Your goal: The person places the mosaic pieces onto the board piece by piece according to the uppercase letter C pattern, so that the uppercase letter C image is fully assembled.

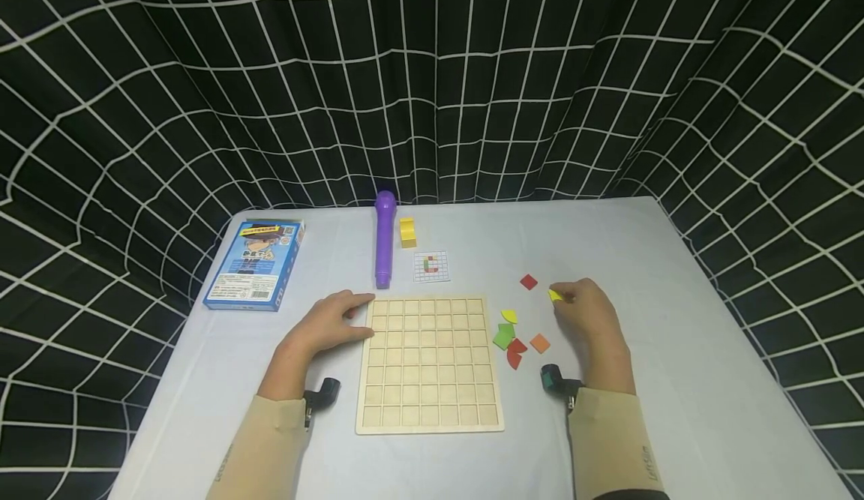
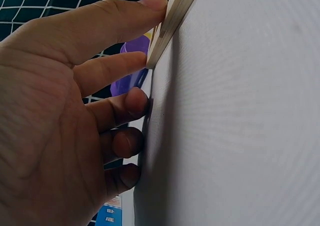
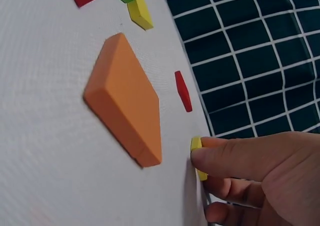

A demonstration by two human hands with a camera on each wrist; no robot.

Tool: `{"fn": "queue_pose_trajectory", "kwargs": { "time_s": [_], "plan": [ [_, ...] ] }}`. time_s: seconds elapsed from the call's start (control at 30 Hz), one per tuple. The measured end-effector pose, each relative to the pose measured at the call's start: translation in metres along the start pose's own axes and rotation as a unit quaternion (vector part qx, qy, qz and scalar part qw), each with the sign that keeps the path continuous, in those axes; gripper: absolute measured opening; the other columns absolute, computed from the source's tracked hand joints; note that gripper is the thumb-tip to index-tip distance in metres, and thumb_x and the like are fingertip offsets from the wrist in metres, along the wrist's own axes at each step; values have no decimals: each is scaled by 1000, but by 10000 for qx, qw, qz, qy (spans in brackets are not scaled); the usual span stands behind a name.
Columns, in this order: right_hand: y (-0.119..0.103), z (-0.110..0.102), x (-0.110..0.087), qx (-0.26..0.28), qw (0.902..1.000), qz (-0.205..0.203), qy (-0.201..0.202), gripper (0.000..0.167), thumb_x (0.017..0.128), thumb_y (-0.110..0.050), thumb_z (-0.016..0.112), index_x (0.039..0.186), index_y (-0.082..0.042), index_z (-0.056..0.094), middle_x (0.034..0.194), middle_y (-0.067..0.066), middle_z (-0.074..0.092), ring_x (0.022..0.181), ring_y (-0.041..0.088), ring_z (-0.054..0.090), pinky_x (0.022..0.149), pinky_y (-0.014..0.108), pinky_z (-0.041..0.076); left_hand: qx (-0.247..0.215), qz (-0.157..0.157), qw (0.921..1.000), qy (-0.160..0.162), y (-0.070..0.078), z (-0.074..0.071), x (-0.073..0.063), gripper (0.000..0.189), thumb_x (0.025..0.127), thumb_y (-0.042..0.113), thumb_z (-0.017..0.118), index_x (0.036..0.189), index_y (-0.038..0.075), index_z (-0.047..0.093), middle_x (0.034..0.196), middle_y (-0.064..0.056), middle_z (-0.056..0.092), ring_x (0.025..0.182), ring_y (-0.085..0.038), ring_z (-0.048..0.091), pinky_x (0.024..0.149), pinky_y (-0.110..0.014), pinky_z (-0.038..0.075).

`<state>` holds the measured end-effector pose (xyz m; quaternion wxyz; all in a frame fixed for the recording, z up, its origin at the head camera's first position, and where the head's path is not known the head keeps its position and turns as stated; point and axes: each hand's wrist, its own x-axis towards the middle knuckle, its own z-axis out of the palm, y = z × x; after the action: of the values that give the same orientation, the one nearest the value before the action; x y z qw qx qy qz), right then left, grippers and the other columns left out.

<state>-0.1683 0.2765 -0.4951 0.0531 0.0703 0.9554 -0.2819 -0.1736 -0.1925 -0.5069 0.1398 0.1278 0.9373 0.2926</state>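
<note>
A wooden grid board (image 1: 432,365) lies in the middle of the table. My left hand (image 1: 331,322) rests at its upper left edge, thumb and index fingertip against the rim, the other fingers loosely bent in the left wrist view. Right of the board, my right hand (image 1: 589,311) pinches a yellow tile (image 3: 195,144) between thumb and fingers, close over the table; the fingers partly hide it. Near that hand lie a red square tile (image 1: 529,282) and an orange square tile (image 3: 125,101). Closer to the board are another yellow tile (image 1: 509,316), green tiles (image 1: 503,336) and red rounded tiles (image 1: 515,354).
Behind the board lie a small pattern card (image 1: 440,267), a yellow block (image 1: 408,233) and a purple microphone-shaped stick (image 1: 384,241). A blue game box (image 1: 255,264) stands at the far left. Black cloth with a white grid (image 1: 418,73) surrounds the white table (image 1: 702,350).
</note>
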Motion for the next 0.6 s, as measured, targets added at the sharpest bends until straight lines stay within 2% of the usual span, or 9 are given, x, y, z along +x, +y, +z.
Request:
{"fn": "queue_pose_trajectory", "kwargs": {
  "time_s": [0.17,0.3,0.47,0.6],
  "plan": [
    [-3,0,-1,29,10000,19,1,39,96,-14,65,132,2,65,128,27,59,121,46,55,102,60,42,40,5,10000,-41,0,-1,-2,76,81,40,86,148,18,58,91,1,52,81,-17,46,74,-36,40],
    [-11,-6,-2,120,9999,-25,26,42,97,-20,64,133,1,64,131,26,61,119,45,56,100,60,44,164,22,9998,-103,-1,0,-2,76,83,41,83,150,19,54,95,2,53,82,-17,46,77,-36,42],
    [-30,-13,-6,133,9991,-345,185,42,97,-22,64,133,-1,65,128,23,62,105,38,60,90,55,50,312,-4,9994,-135,1,1,0,76,86,43,81,152,20,52,94,0,50,81,-17,44,74,-35,41],
    [-50,-14,-12,140,9981,-528,294,41,96,-21,66,132,-2,67,126,20,63,101,36,58,86,51,51,283,-80,9995,-136,2,1,-1,76,85,42,81,152,21,52,94,0,50,81,-18,44,73,-35,40]
  ]
}}
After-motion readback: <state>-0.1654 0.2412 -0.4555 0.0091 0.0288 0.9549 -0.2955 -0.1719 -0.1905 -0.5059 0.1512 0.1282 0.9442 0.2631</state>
